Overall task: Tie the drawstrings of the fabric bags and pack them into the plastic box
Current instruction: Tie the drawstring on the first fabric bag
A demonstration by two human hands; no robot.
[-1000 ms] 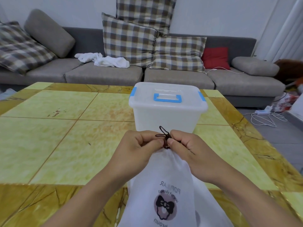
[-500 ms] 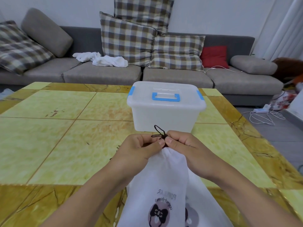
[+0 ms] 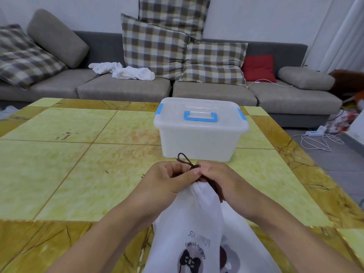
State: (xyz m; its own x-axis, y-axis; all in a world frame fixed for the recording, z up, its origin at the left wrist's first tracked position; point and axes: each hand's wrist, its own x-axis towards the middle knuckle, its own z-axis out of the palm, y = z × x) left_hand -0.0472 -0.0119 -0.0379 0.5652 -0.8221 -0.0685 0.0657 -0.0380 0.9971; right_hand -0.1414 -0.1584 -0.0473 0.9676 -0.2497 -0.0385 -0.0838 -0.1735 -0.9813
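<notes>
Both hands have sunk lower since a second ago, taking the bag neck down from box-front height to just above the worktop [image 3: 59,170]; box unmoved, cord loop still sticking up. Left hand [image 3: 167,180]: grip curled, thumb and forefinger pinching the dark brown drawstring [image 3: 187,161] right at the gathered neck. One small loop pokes up between the two hands. White fabric bag [image 3: 197,217] hangs from the pinch toward the camera, bow logo at the bottom, neck cinched. A second white bag looks to lie under it, only partly visible. Right hand [image 3: 222,184]: fingers curled round the cord and neck from the other side, thumb tips nearly touching.

Step in hand, my read: tying the knot on this bag, not finished. Plastic box [image 3: 201,142] sits just beyond the hands, lid on, blue latches down, so nothing can be packed yet.

Next: pull the loop tight, then free one hand to unlatch and lift the lid.
</notes>
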